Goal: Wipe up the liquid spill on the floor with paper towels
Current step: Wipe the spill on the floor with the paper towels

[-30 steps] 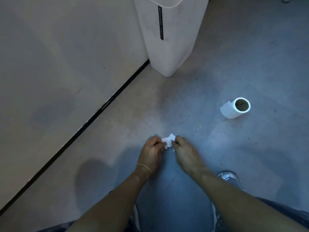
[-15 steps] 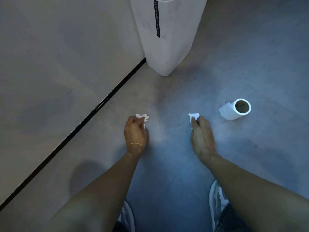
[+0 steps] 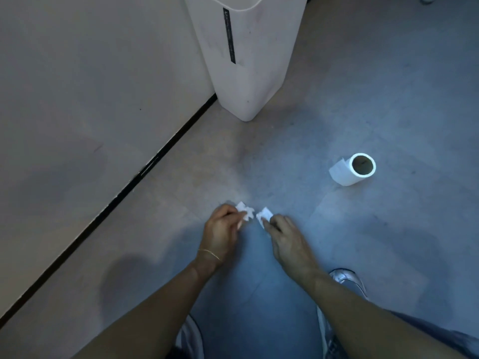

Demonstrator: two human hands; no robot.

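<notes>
Hands, left hand (image 3: 223,226) and right hand (image 3: 287,238), each pinch paper scraps (image 3: 245,209); towel roll (image 3: 353,169) lies near.

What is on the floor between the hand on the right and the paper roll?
Nothing: in the head view, only bare grey floor lies between the right hand and the white paper towel roll.

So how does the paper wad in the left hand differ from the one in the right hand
The left wad is crumpled and ragged, with points sticking out past the left hand; the right wad looks flatter and smoother, more like a folded pad. The left wad sits at the fingertips, while the right hand covers part of the right wad. Both are small, white, and pinched low near the floor.
</notes>
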